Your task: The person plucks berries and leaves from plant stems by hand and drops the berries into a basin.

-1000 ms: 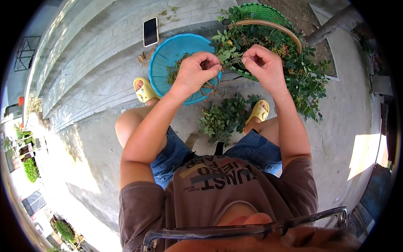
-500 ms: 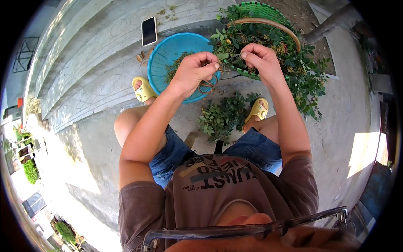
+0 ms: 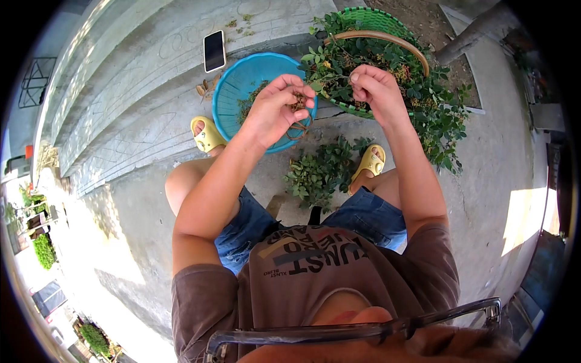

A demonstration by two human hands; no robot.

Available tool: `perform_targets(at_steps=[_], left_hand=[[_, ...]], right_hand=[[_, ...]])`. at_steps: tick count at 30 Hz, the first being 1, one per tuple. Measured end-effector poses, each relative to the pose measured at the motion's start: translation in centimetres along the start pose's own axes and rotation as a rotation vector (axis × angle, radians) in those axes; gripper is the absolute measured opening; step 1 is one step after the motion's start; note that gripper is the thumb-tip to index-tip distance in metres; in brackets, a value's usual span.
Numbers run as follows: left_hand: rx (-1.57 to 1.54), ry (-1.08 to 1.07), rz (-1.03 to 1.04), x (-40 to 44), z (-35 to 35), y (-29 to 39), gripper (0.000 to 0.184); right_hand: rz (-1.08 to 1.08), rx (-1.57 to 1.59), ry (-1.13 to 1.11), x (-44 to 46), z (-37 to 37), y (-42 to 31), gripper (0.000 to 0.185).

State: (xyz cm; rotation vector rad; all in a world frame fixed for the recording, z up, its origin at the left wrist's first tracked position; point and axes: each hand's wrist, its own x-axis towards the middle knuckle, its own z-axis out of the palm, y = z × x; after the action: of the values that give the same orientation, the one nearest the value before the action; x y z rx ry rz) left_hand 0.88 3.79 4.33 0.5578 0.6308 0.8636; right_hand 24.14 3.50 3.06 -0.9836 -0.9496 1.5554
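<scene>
My left hand [image 3: 279, 107] is over the right side of a blue basin [image 3: 227, 100], its fingers curled round small greenish-brown berry clusters [image 3: 298, 101]. Under those fingers a brown loop [image 3: 296, 129] shows near the basin's rim; I cannot tell what it belongs to. Berry clusters [image 3: 247, 103] also lie in the basin, partly hidden by my left wrist. My right hand [image 3: 376, 91] pinches a thin leafy sprig [image 3: 331, 78] in front of a green woven basket [image 3: 378, 19]. Leafy branches with berries [image 3: 417, 91] fill the basket and spill over its right side.
A brown handle [image 3: 387, 33] arches over the basket. Cut leafy sprigs [image 3: 321, 172] lie on the ground between my feet in yellow sandals [image 3: 207, 134]. A phone [image 3: 214, 51] rests on the concrete step [image 3: 175, 60] behind the basin, with dry leaves [image 3: 206, 88] nearby.
My left fingers have loosened and spread a little, so the berries in them show more. The left hand has drawn slightly away from the sprig that my right hand pinches.
</scene>
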Motion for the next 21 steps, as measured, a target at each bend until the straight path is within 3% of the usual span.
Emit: perform_targets(at_steps=[5, 21], left_hand=[[-0.101, -0.172, -0.088, 0.0, 0.3, -0.7, 0.016], [-0.108, -0.001, 0.004, 0.2, 0.9, -2.0, 0.005]], right_hand=[[-0.054, -0.147, 0.032, -0.5, 0.8, -0.4, 0.008], [-0.216, -0.359, 0.074, -0.9, 1.9, 0.2, 0.007]])
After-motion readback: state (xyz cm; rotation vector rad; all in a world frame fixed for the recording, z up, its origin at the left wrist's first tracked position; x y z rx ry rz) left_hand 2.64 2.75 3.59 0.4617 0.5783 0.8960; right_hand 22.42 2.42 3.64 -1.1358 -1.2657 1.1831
